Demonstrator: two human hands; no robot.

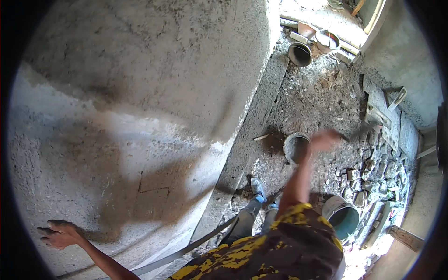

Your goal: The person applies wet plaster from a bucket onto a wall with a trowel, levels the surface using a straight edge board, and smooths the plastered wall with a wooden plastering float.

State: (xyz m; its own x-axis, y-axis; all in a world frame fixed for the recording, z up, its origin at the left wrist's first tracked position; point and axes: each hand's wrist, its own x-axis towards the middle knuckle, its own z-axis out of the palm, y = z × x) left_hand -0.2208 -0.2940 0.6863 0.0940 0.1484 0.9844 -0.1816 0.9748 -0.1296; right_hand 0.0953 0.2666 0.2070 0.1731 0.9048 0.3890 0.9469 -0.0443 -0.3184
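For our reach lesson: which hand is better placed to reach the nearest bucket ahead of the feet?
Probably the right hand: it appears beside that bucket, though blurred and seemingly holding a tool. The left hand is against the wall, farther away.

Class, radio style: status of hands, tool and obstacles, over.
Left hand spread at wall. Right hand gripping tool, blurred. Bucket partly behind right forearm; rubble farther right.

Open air along the grey wall [158,88]; bucket [294,148] and rubble [373,179] rightward.
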